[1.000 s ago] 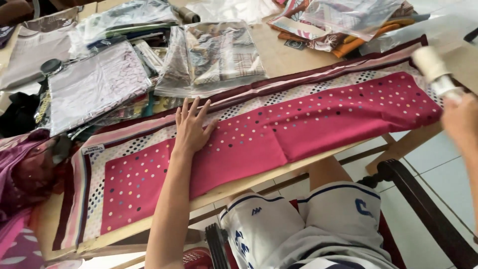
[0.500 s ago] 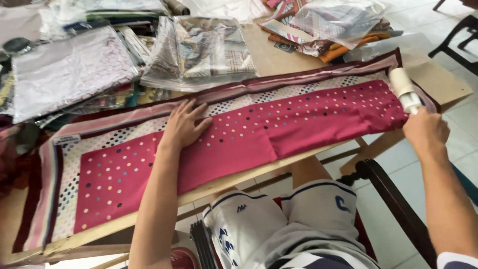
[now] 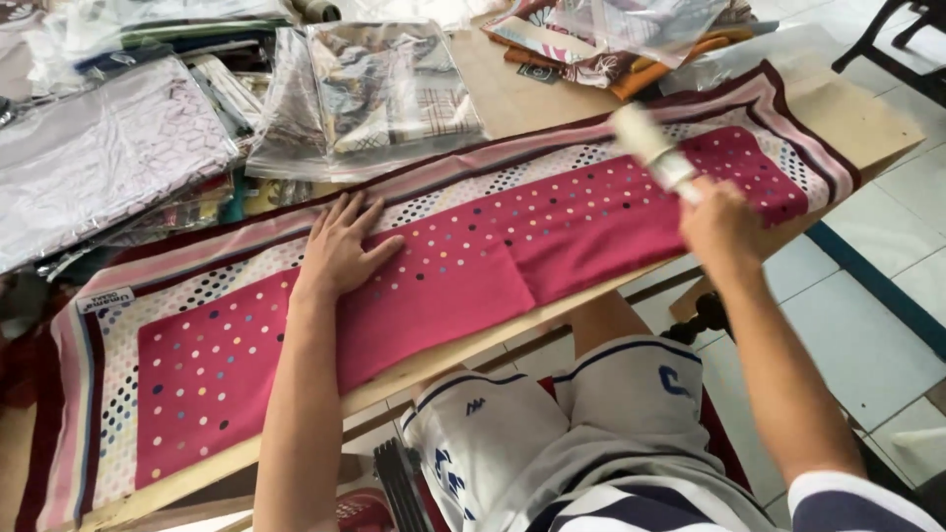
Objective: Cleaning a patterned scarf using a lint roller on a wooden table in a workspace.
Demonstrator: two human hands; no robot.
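A long folded magenta scarf point(image 3: 552, 232) with coloured polka dots and striped pink, white and maroon borders lies across a wooden table point(image 3: 867, 123). My left hand point(image 3: 340, 248) rests flat on it, fingers spread, near its middle. My right hand point(image 3: 724, 227) grips the handle of a white lint roller point(image 3: 645, 143), whose roll lies on the scarf's right part.
Several clear plastic bags of folded patterned fabric point(image 3: 379, 94) are stacked along the table's far side, with more fabrics point(image 3: 631, 39) at the back right. My knees in white shorts point(image 3: 552, 414) sit under the table edge. A dark chair point(image 3: 892, 34) stands on the tiled floor at right.
My right hand has drawn the lint roller leftward along the scarf, from its right end toward the middle. My left hand has stayed pressed on the fabric.
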